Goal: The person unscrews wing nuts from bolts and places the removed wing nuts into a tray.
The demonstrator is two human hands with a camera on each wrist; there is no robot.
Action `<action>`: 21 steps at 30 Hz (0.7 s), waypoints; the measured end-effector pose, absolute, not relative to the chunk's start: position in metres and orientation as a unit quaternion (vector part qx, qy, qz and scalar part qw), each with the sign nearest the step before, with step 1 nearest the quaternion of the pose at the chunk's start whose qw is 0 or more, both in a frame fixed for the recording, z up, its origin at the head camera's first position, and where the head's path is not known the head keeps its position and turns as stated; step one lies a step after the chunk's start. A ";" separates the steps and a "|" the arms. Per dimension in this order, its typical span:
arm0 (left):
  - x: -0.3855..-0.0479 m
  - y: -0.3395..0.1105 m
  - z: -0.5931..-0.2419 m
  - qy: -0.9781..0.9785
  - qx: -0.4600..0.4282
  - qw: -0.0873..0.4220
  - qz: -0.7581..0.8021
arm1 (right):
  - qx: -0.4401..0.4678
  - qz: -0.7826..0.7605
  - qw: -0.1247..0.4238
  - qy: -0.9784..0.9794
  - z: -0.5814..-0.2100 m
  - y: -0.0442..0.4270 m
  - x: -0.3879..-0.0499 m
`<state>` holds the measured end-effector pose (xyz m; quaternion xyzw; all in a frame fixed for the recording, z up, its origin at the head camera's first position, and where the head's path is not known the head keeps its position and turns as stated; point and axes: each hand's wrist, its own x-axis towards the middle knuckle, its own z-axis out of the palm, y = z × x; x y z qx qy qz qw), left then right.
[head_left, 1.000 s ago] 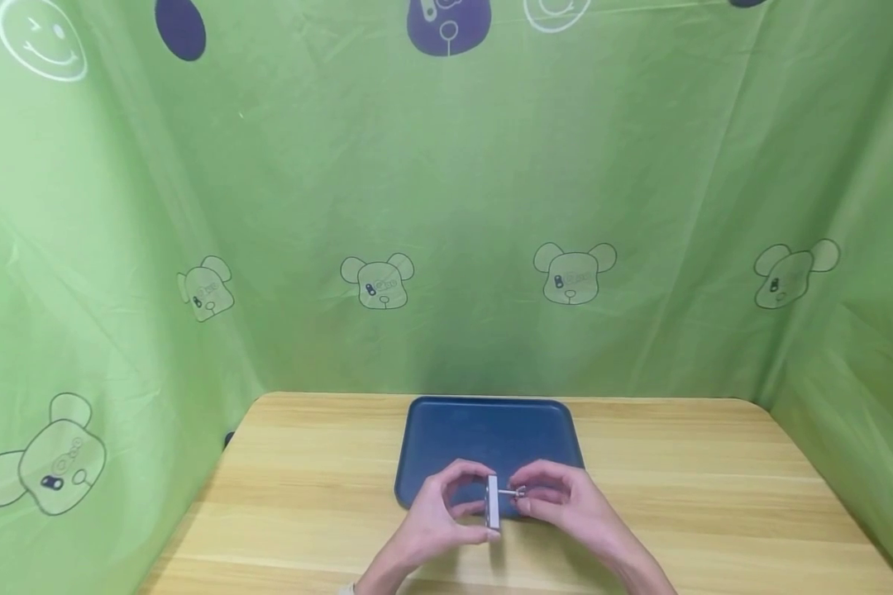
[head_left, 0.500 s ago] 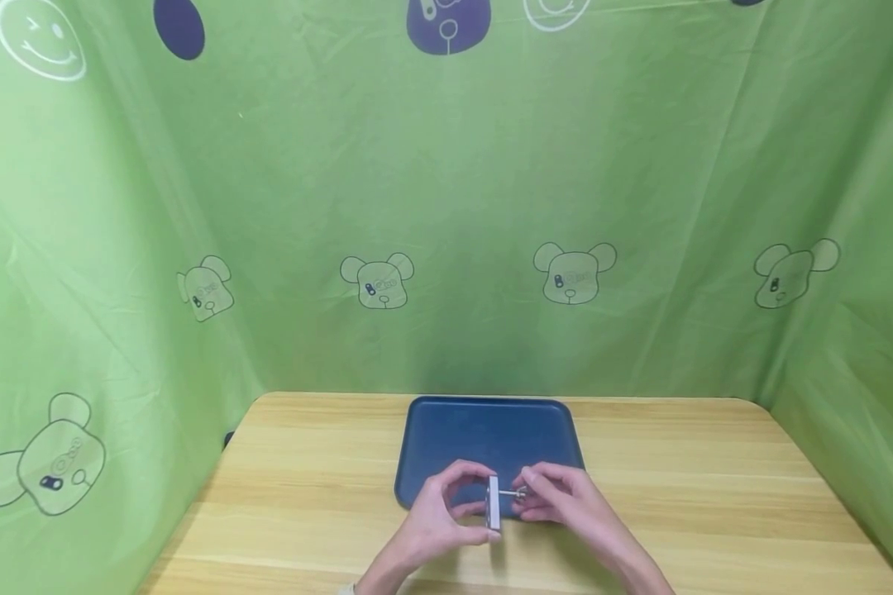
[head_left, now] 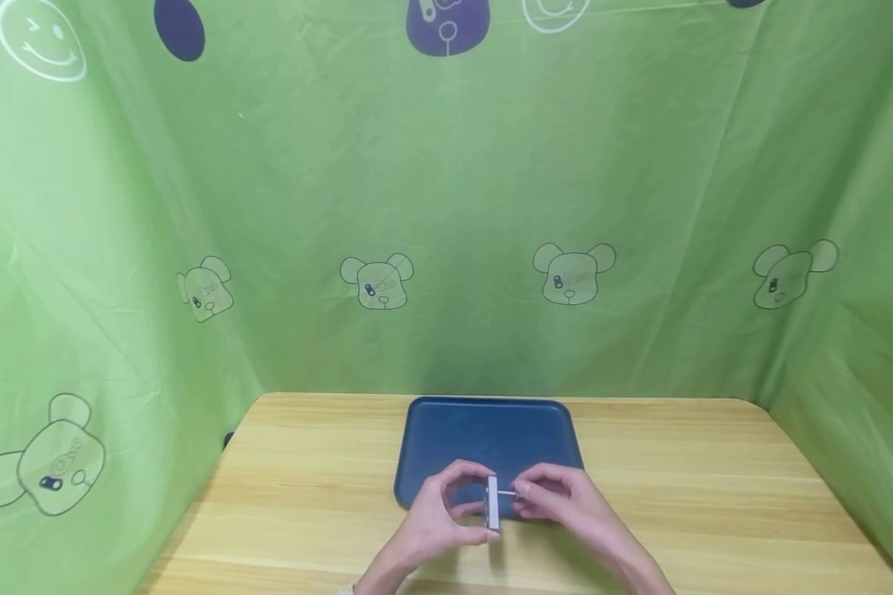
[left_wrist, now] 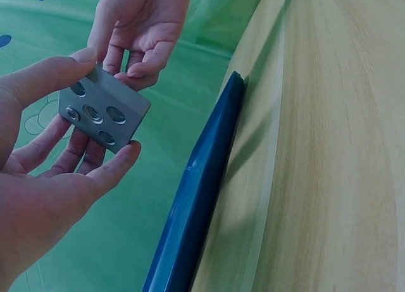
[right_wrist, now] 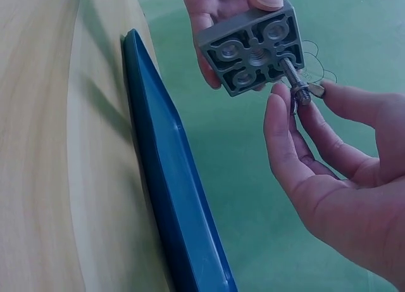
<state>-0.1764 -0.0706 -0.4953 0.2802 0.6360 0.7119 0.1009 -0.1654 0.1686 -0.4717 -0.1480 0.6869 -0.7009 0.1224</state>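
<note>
Grey block with bolt
Block is gripped by left hand; wing nut is pinched by right hand.

A wide view from the person's head looks forward and down, the left hand and right hand small near its lower edge, printed green fabric behind. The left wrist's close view faces the smooth, holed side of a square grey block, the pale wood-grain table slanting at right; the right wrist's, also close, faces its ribbed side, table at left. Both wrist views share block, hands and the blue rectangular tray's rim.
</note>
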 end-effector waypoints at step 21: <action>-0.178 -0.071 -0.495 0.633 0.281 0.099 0.715 | -0.189 -0.675 0.092 0.707 -0.471 0.170 -0.163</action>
